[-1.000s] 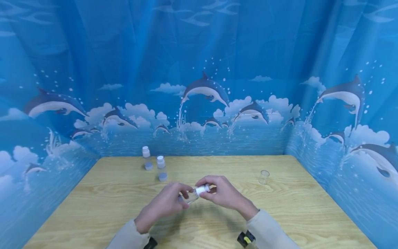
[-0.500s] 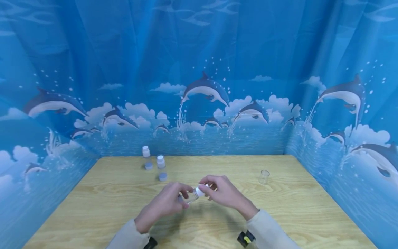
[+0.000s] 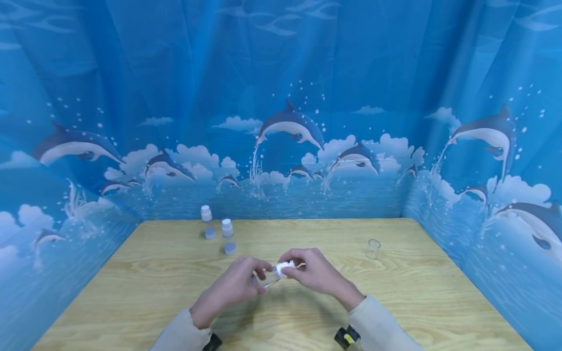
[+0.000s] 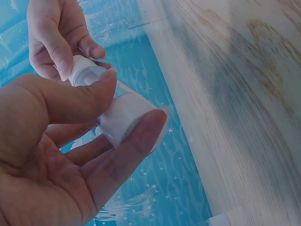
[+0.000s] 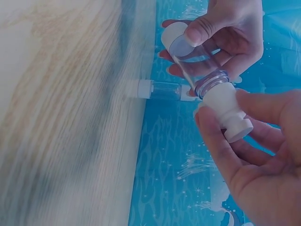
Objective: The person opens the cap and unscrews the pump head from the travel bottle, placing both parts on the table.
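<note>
A small clear pump bottle (image 5: 200, 66) with a white base (image 4: 127, 115) and a white pump top (image 5: 225, 106) is held tilted above the table between both hands. My left hand (image 3: 237, 282) grips the base end, thumb on one side and fingertips on the other. My right hand (image 3: 318, 272) pinches the white top between thumb and fingers, just past the threaded neck. Some thread shows between the clear body and the top in the right wrist view. A clear, open-rimmed cap (image 3: 372, 249) stands on the table to the right of the right hand.
Two similar bottles, a farther one (image 3: 207, 222) and a nearer one (image 3: 227, 236), stand upright with white tops at the back left of the wooden table (image 3: 307, 231). A blue dolphin-print curtain (image 3: 281, 146) encloses the back and sides.
My right thumb and fingers have shifted round the white top, moving over it and then back to uncover more of it. The left hand and the bottle's body have stayed in place.
</note>
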Available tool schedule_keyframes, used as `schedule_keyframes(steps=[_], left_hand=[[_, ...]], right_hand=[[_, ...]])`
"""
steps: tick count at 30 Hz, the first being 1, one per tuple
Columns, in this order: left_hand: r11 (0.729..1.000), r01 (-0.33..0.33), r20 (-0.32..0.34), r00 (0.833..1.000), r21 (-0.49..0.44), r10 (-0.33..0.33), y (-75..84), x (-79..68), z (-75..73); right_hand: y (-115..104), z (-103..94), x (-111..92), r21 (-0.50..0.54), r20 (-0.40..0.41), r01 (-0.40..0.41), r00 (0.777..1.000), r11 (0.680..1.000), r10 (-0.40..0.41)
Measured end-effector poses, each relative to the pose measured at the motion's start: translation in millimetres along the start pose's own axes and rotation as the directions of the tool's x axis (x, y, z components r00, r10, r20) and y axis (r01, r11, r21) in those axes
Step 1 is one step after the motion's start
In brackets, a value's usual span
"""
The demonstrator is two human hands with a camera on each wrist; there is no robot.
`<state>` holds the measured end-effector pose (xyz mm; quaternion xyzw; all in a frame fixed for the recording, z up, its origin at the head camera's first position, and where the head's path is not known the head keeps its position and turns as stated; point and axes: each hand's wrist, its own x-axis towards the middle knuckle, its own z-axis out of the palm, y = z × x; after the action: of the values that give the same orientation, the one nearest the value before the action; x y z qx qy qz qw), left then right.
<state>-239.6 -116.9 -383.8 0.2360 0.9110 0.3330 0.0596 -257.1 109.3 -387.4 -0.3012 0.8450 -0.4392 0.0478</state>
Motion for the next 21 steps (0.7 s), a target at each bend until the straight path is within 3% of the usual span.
schedule_keyframes(steps=[21], left_hand=[[0.999, 0.033, 0.008, 0.999, 0.006, -0.033, 0.2, 1.4, -0.6]], right_hand=[[0.2, -0.4, -0.7, 0.015, -0.014, 0.051, 0.999, 0.999, -0.051]])
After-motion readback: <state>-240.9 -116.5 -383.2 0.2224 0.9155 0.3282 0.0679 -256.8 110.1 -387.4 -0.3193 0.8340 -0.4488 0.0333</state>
